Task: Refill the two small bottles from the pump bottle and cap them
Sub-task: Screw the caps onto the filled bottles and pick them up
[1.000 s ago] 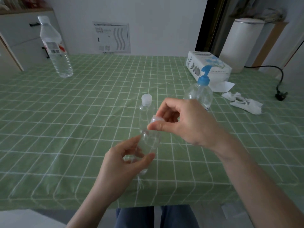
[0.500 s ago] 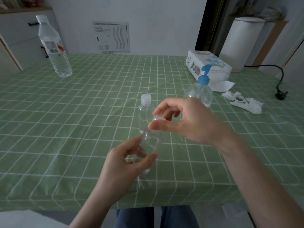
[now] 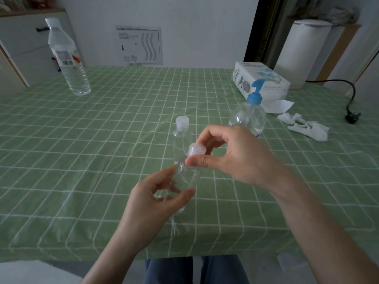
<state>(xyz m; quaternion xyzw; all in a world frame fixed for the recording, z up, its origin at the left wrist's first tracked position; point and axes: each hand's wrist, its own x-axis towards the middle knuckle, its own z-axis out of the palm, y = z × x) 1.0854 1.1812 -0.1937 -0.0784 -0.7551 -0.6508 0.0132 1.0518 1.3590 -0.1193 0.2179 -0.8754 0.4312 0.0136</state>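
The left hand (image 3: pixel 155 201) grips a small clear plastic bottle (image 3: pixel 185 178) round its lower body. It holds the bottle tilted above the green-checked bench (image 3: pixel 82 160), nearer the person than the clear pump bottle (image 3: pixel 249 117) with its blue head. The right hand (image 3: pixel 235 158) pinches the translucent cap (image 3: pixel 196 150) at that bottle's neck between thumb and fingers. A second small clear bottle (image 3: pixel 181 138), capped white, stands upright just left of the pump bottle.

Count on inspection: two small bottles (image 3: pixel 185 177) (image 3: pixel 181 138), two caps (image 3: pixel 197 150) (image 3: pixel 182 122), one pump bottle (image 3: pixel 247 117), one water bottle (image 3: pixel 67 62), one tissue box (image 3: pixel 261 79), one white bin (image 3: pixel 303 52).
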